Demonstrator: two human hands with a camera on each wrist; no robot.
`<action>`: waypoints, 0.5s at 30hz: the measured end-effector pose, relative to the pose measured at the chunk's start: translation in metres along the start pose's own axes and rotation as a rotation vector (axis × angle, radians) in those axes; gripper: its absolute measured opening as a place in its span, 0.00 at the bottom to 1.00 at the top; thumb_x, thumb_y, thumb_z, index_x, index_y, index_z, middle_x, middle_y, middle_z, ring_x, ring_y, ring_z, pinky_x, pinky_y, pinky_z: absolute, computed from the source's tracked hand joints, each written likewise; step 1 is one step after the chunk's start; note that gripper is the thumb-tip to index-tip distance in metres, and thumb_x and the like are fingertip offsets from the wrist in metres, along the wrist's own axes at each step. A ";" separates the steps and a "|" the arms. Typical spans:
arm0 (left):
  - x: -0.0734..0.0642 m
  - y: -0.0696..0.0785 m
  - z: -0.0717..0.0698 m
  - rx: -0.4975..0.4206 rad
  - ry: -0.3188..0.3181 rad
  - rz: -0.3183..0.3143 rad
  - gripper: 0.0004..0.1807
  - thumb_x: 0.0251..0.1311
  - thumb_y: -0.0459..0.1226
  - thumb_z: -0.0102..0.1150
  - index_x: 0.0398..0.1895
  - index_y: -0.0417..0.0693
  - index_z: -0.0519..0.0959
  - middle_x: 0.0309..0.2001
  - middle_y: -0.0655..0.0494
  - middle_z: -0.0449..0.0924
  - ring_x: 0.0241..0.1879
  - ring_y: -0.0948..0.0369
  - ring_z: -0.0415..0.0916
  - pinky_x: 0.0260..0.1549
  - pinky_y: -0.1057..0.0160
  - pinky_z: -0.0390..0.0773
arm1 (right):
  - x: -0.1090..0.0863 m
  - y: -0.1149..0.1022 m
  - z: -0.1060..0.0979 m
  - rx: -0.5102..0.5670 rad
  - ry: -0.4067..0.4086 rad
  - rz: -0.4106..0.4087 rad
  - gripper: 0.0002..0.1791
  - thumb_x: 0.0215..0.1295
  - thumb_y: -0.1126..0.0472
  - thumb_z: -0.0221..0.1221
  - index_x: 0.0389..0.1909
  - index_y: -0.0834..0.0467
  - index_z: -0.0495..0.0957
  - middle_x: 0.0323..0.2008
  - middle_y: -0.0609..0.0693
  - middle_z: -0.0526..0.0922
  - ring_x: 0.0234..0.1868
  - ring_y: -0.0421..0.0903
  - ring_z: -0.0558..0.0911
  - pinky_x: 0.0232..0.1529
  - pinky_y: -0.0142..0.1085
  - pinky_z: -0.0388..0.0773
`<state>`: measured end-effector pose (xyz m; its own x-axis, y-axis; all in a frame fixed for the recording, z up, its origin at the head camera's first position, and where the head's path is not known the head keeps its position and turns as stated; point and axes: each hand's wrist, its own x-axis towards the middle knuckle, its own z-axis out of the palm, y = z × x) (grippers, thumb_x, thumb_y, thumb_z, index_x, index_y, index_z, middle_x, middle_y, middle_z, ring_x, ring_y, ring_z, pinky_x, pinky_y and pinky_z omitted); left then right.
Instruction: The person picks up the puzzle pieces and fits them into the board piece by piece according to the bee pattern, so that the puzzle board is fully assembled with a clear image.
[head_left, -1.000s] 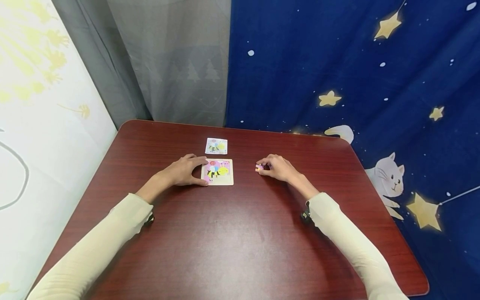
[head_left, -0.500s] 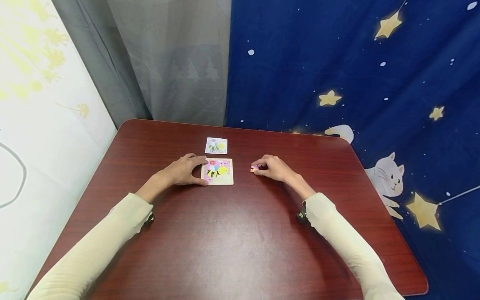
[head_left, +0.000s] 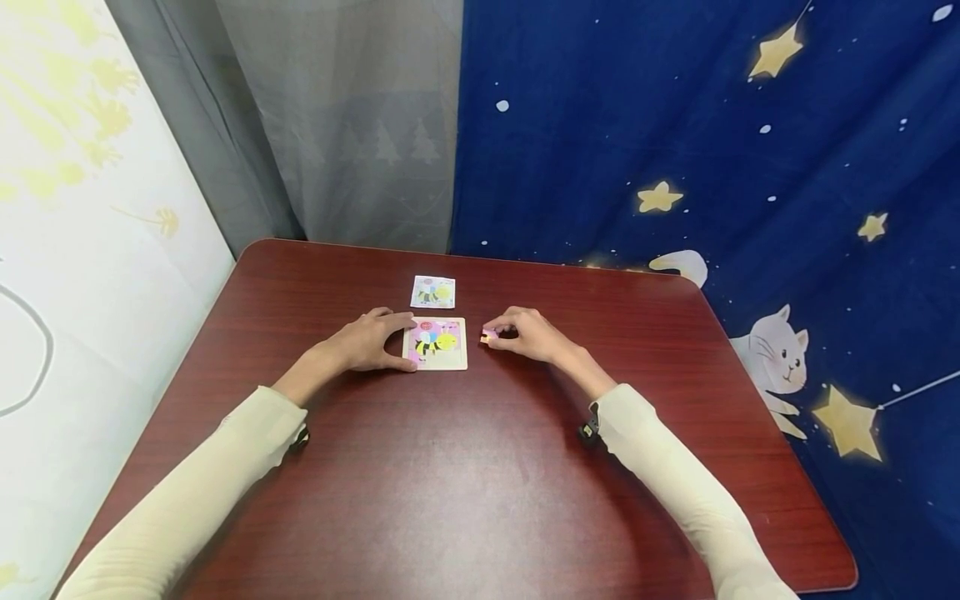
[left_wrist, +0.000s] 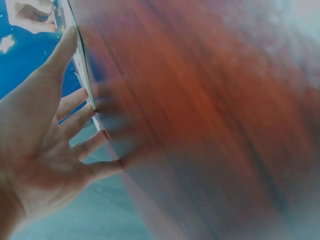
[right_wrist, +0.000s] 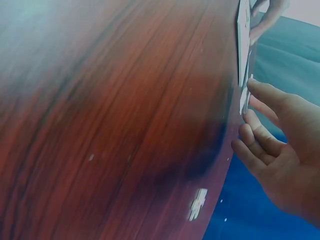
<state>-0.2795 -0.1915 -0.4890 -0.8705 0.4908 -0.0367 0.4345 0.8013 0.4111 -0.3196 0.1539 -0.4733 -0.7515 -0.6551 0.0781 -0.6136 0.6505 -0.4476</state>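
A square wooden jigsaw board [head_left: 450,360] with a bee picture lies on the table in the head view; its lower right part shows bare wood. My left hand [head_left: 369,340] spans its left side, the thumb at the near left corner and a fingertip at the far left corner. In the left wrist view the fingers of this left hand [left_wrist: 50,135] are spread and fairly straight. To the right of the board, my right hand [head_left: 531,335] pinches a small pink and yellow jigsaw piece [head_left: 489,335] between thumb and fingers. The right wrist view shows this piece [right_wrist: 244,100] edge-on, close to the board's edge.
Beyond the board lies a square paper card [head_left: 432,292] with a similar bee picture. The dark red wooden table [head_left: 450,483] has rounded corners. Grey and blue star-patterned curtains [head_left: 570,167] hang behind it, and a white printed sheet [head_left: 90,250] hangs on the left.
My right hand has moved left with the jigsaw piece, from well right of the board to just beside its right edge. The left hand and the board have stayed in place.
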 end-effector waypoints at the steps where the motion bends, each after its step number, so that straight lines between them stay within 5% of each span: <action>1: 0.000 0.000 0.000 0.001 -0.001 0.000 0.49 0.53 0.62 0.75 0.75 0.51 0.71 0.75 0.48 0.67 0.75 0.41 0.59 0.64 0.33 0.68 | 0.001 -0.002 0.001 0.002 -0.003 -0.004 0.18 0.67 0.55 0.71 0.56 0.54 0.88 0.47 0.49 0.86 0.49 0.45 0.82 0.54 0.42 0.79; 15: 0.001 0.000 -0.001 -0.004 -0.008 0.005 0.49 0.53 0.62 0.75 0.75 0.51 0.71 0.76 0.48 0.67 0.75 0.41 0.58 0.65 0.34 0.67 | 0.017 -0.024 0.014 0.033 -0.029 -0.062 0.17 0.67 0.56 0.71 0.55 0.56 0.88 0.45 0.50 0.85 0.48 0.47 0.83 0.54 0.43 0.80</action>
<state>-0.2803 -0.1916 -0.4881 -0.8665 0.4975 -0.0414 0.4382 0.7976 0.4146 -0.3142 0.1220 -0.4733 -0.7046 -0.7051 0.0806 -0.6501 0.5958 -0.4715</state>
